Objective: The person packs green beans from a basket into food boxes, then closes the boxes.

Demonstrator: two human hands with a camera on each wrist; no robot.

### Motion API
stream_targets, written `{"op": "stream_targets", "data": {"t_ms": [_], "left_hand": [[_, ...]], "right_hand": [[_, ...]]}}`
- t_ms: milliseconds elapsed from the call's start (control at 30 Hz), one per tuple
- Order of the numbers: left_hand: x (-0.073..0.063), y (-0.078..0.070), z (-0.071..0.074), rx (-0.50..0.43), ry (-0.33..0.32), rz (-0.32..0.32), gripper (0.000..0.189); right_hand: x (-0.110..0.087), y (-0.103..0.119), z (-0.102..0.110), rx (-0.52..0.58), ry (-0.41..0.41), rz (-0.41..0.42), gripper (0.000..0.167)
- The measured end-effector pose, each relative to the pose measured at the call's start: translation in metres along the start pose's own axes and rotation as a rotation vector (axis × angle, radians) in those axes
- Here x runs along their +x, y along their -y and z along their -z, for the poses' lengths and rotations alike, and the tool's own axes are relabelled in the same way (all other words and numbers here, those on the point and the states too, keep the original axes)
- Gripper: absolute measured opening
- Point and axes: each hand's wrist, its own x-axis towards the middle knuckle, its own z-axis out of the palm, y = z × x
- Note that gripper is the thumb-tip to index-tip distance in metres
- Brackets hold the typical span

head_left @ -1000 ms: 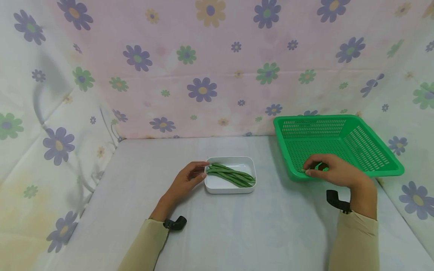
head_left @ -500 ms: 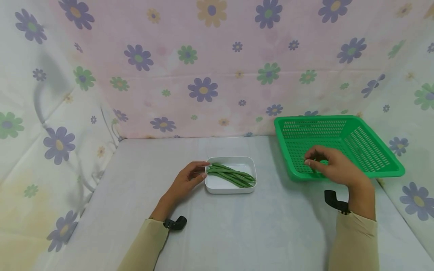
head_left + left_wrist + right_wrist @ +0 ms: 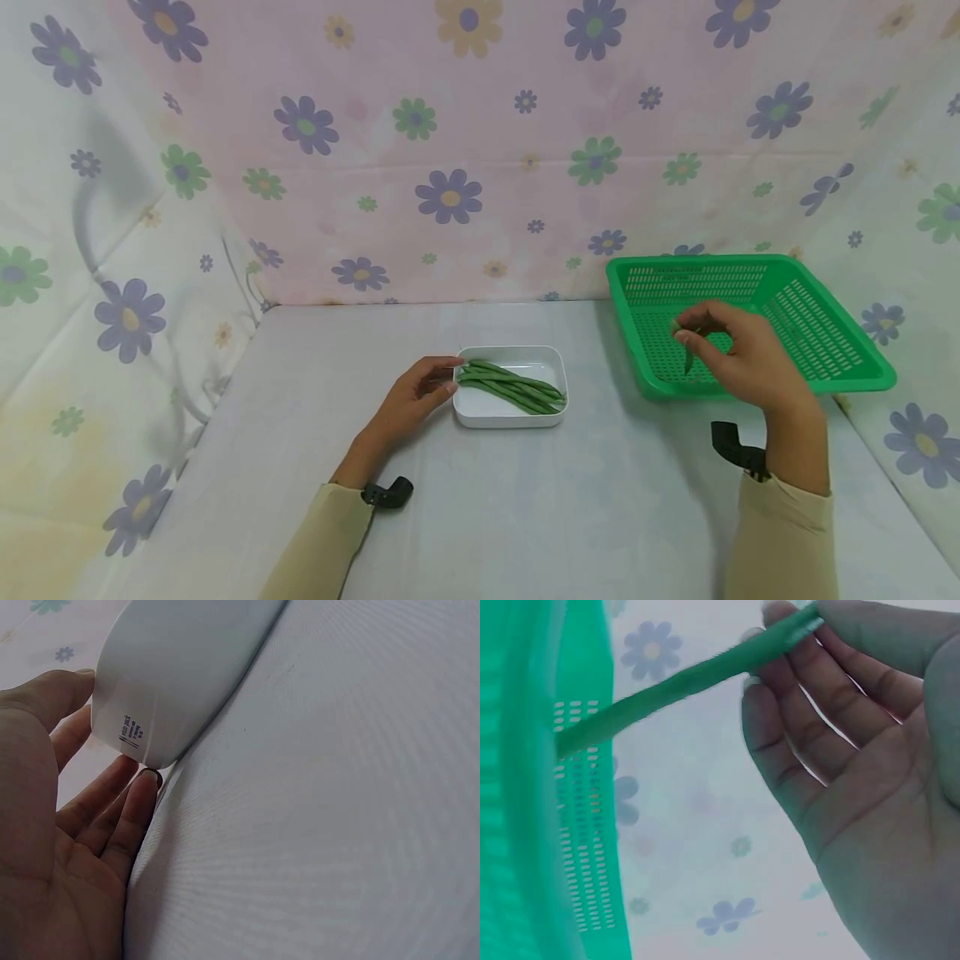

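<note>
A green bean hangs slanting down from my right hand, pinched near its upper end between thumb and fingers. In the head view this hand is over the near left part of a green plastic basket, and the bean's lower end shows against its mesh. A white rectangular dish stands on the table, with several green beans lying lengthwise in it. My left hand touches the dish's left end, thumb and fingertips spread along its wall; the left wrist view shows small print there.
The table has a pale cloth cover. Flower-printed curtain encloses the back and both sides, and the basket's right rim reaches close to the right side. A black wrist camera sits on each wrist.
My right hand has risen from the basket's near left corner toward its middle, lifting the pinched bean so that more of it shows. The left hand and the dish stay put.
</note>
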Motion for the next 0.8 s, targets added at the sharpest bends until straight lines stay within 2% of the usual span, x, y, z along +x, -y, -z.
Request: {"op": "stream_targets", "data": {"t_ms": [233,433,533,700,800], "left_hand": [[0.000,0.000,0.000,-0.011,0.002,-0.004,0.044],[0.000,0.001,-0.001,-0.024,0.003,-0.015,0.044],[0.000,0.003,-0.001,-0.025,0.003,-0.016,0.044],[0.000,0.003,-0.001,-0.020,0.000,-0.014,0.044],[0.000,0.003,-0.001,-0.019,-0.005,-0.023,0.043]], "right_hand": [[0.009,0.017,-0.004,0.055,-0.116,0.106,0.026],[0.017,0.024,-0.015,0.146,-0.221,0.224,0.034],[0.018,0.029,-0.018,0.208,-0.261,0.219,0.034],[0.020,0.038,-0.027,0.404,-0.328,0.203,0.027],[0.023,0.043,-0.034,0.477,-0.354,0.215,0.026]]}}
